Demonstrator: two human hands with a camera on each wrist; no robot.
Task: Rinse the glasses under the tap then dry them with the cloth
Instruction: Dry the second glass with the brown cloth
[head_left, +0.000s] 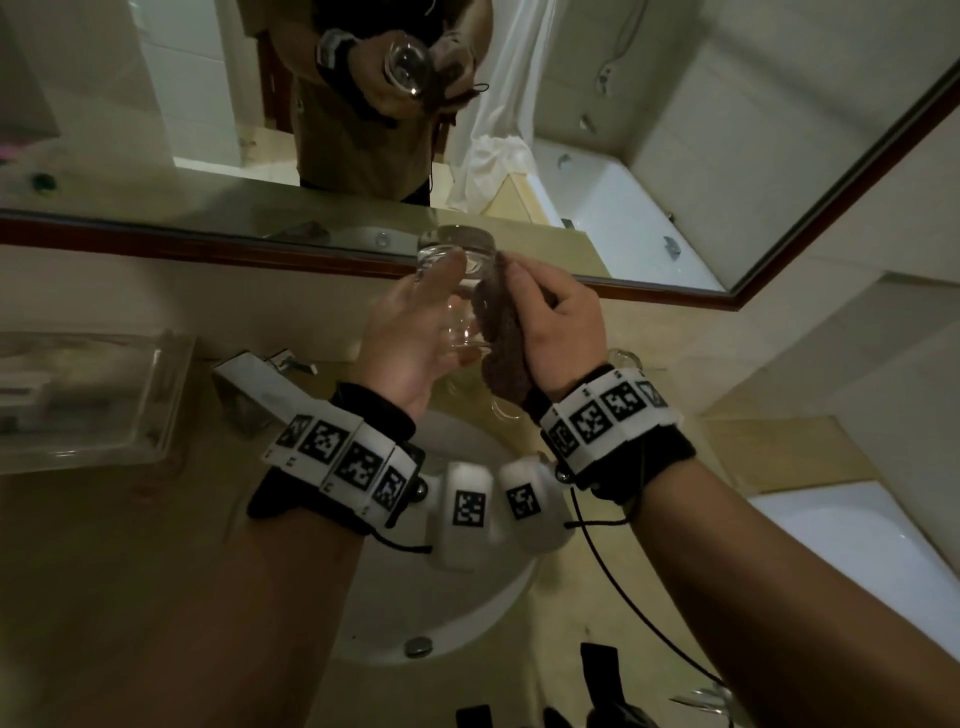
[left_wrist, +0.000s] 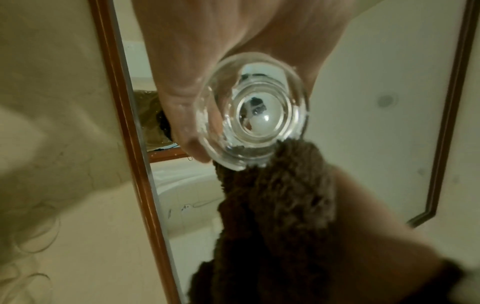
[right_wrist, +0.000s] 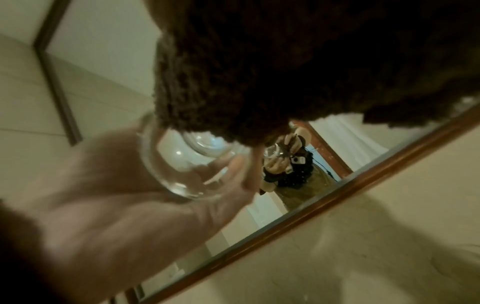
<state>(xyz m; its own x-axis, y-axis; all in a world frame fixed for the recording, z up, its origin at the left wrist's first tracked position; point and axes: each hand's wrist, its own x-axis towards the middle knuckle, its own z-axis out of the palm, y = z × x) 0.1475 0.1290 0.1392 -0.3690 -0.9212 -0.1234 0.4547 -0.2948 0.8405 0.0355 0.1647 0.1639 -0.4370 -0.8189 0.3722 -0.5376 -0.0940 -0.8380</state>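
A clear drinking glass (head_left: 457, 280) is held up above the sink, in front of the mirror. My left hand (head_left: 415, 332) grips it from the left, thumb along its side. My right hand (head_left: 556, 322) holds a dark brown cloth (head_left: 501, 338) and presses it against the glass's right side. The left wrist view looks into the glass (left_wrist: 253, 115), with the cloth (left_wrist: 280, 195) touching its lower rim. In the right wrist view the cloth (right_wrist: 285, 67) covers the upper part of the glass (right_wrist: 192, 160), and my right hand's fingers are hidden behind it.
The white sink (head_left: 457, 613) with its drain lies below my wrists. The tap (head_left: 249, 374) stands to the left of it, and a clear plastic tray (head_left: 88, 400) sits further left. Another glass (head_left: 623, 358) stands behind my right wrist. The wood-framed mirror (head_left: 311, 249) hangs just beyond.
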